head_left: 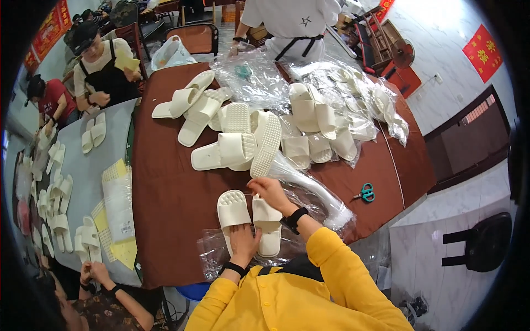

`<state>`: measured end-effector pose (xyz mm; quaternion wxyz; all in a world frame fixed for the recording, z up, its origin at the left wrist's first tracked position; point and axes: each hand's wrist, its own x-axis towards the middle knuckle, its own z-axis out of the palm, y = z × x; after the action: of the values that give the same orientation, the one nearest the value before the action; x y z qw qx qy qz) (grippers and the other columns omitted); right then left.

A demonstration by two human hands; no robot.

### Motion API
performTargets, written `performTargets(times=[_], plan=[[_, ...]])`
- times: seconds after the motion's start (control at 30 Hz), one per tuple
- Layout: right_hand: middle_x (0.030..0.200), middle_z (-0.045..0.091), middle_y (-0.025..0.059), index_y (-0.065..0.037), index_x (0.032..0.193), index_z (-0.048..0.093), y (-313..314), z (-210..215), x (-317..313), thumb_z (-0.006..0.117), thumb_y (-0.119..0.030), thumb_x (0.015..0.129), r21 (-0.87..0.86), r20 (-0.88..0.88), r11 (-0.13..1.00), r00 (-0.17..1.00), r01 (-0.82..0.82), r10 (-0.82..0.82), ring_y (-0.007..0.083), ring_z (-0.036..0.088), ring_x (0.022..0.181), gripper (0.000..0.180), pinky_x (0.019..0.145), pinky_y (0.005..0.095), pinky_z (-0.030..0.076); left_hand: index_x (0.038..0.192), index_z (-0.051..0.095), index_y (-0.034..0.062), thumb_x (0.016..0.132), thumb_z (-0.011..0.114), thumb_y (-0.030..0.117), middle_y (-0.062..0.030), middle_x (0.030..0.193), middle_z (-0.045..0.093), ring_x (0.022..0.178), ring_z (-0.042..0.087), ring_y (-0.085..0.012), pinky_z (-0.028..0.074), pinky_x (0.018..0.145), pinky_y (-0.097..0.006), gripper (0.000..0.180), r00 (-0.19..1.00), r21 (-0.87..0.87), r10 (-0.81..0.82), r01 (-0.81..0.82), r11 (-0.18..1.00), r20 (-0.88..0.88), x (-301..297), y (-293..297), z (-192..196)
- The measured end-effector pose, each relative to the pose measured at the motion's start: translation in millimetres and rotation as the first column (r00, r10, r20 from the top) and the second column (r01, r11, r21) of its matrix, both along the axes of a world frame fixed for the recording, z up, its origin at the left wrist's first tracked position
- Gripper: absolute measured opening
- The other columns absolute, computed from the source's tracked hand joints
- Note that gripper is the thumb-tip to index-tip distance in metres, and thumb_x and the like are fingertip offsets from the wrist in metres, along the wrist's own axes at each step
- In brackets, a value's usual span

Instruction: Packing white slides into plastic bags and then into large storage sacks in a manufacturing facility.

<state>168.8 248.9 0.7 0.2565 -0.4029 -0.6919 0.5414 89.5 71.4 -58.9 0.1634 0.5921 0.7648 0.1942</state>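
A pair of cream slippers lies side by side in front of me on the brown-covered table (165, 220). My left hand (244, 241) rests on the left slipper (232, 205), fingers stretched out by its strap and thumb apart. At the far end of the right slipper (270, 243), my right hand (268, 193) has curled, closed fingers; what they hold, if anything, is hidden. Clear plastic bags (212, 251) lie under and beside the pair. Just beyond my right hand, a textured slipper (267, 144) leans on other loose slippers (221, 151).
Bagged slippers (353, 99) are heaped at the far right, with teal-handled scissors (366, 193) nearer me. A roll of clear plastic (314, 190) lies right of the pair. Co-workers sit around a grey table (118, 143) at left; a person in white (295, 25) stands at the far side.
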Motion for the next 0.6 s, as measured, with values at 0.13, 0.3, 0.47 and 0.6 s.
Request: performTargets(times=[0.13, 0.3, 0.47, 0.6], plan=[[0.098, 0.067, 0.0138, -0.006, 0.094, 0.071, -4, -8, -24, 0.061, -0.021, 0.089, 0.335, 0.296, 0.878, 0.923, -0.342, 0.247, 0.0322, 0.063, 0.092, 0.019, 0.082, 0.0413, 0.051, 0.111, 0.059, -0.0031, 0.081, 0.065, 0.037, -0.0222, 0.110, 0.060, 0.107, 0.054, -0.0371, 0.039, 0.099, -0.048, 0.050, 0.999, 0.025, -0.038, 0.037, 0.999, 0.031, 4, 4, 4], [0.093, 0.067, 0.0139, -0.010, 0.093, 0.072, -16, -8, -52, 0.061, -0.026, 0.087, 0.302, 0.497, 0.894, 0.855, -0.332, 0.150, 0.0342, 0.065, 0.086, 0.020, 0.076, 0.0442, 0.053, 0.110, 0.060, -0.0018, 0.078, 0.068, 0.037, -0.0196, 0.109, 0.060, 0.107, 0.054, -0.0362, 0.039, 0.098, -0.047, 0.050, 1.000, -0.021, -0.017, 0.017, 1.000, 0.020, 3, 4, 9], [0.089, 0.070, 0.0159, -0.013, 0.091, 0.074, -21, -19, -62, 0.060, -0.023, 0.084, 0.222, 0.720, 0.875, 0.678, -0.429, 0.149, 0.0361, 0.068, 0.082, 0.018, 0.075, 0.0460, 0.055, 0.110, 0.059, -0.0019, 0.080, 0.067, 0.035, -0.0196, 0.109, 0.061, 0.109, 0.055, -0.0358, 0.037, 0.101, -0.048, 0.048, 0.999, 0.027, -0.036, 0.036, 0.999, -0.031, 6, 1, 7], [0.088, 0.070, 0.0163, -0.006, 0.091, 0.074, -21, -21, -64, 0.063, -0.022, 0.083, 0.185, 0.636, 0.921, 0.756, -0.344, 0.155, 0.0348, 0.068, 0.081, 0.020, 0.074, 0.0417, 0.055, 0.114, 0.057, -0.0025, 0.082, 0.065, 0.037, -0.0210, 0.111, 0.060, 0.109, 0.055, -0.0362, 0.038, 0.100, -0.048, 0.052, 0.999, 0.018, -0.035, 0.036, 0.999, -0.018, 3, -3, 0]])
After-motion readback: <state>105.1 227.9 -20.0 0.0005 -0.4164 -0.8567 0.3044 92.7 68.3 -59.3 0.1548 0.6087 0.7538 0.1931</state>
